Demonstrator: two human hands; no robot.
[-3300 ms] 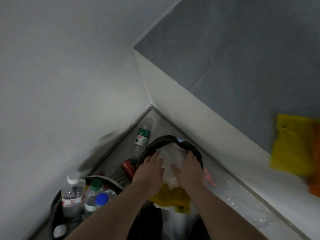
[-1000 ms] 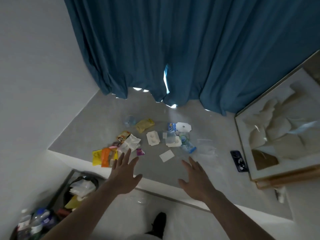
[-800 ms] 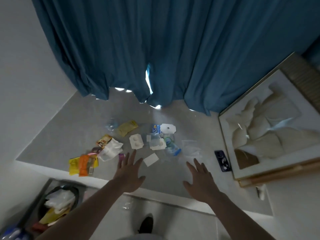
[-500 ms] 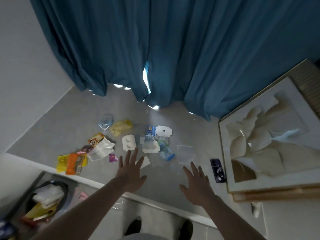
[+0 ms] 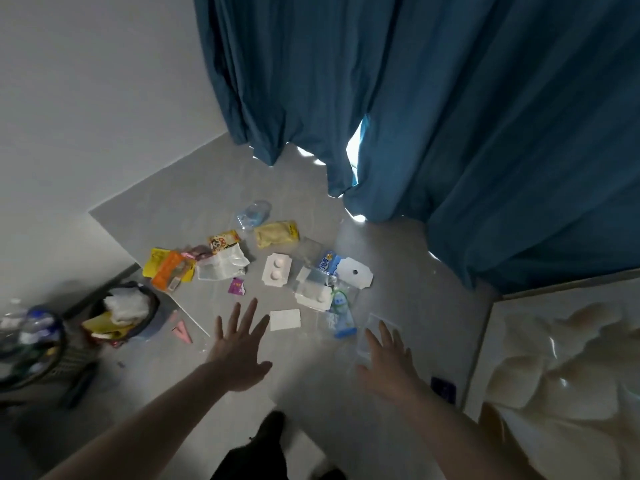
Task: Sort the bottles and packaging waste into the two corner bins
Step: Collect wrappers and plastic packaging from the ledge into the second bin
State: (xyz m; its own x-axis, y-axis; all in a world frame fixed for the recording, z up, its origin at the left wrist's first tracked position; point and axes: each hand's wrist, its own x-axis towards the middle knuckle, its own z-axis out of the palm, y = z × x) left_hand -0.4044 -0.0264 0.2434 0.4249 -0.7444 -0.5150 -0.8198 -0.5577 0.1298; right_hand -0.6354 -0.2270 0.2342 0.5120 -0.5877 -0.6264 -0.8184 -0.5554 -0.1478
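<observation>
Standing at the far left, the bottle bin (image 5: pixel 31 344) holds clear plastic bottles, blurred here; just beside it the dark waste bin (image 5: pixel 152 317) is heaped with crumpled white and yellow wrapping. On the grey floor (image 5: pixel 398 258) past a raised edge lies the litter: an orange-and-yellow pouch (image 5: pixel 168 271) nearest the left edge, then a clear bag (image 5: pixel 223 265), a small purple wrapper (image 5: pixel 236 286), a crushed clear bottle (image 5: pixel 252 214) towards the curtain (image 5: pixel 450 98), a yellow packet (image 5: pixel 276 233), a white blister tray (image 5: pixel 276 274) with two round bumps, a flat white card (image 5: pixel 284 319), and a blue-printed sachet (image 5: pixel 341 315). All of it looks light; the films are soft, slick and likely to crackle and slide, so a pinch at a corner or a scoop under several at once should serve, while the stiffer tray and card want an edge lifted first. The bottle is thin and springy, best taken round its body. The left hand (image 5: pixel 239 351) hovers above the floor with fingers spread, nearest the card, holding nothing. The right hand (image 5: pixel 388 358) reaches likewise, fingers straight and apart, over a barely visible clear bag (image 5: pixel 375 323). A dark phone (image 5: pixel 443 389) lies beside a framed relief panel (image 5: pixel 568 368) at the right.
</observation>
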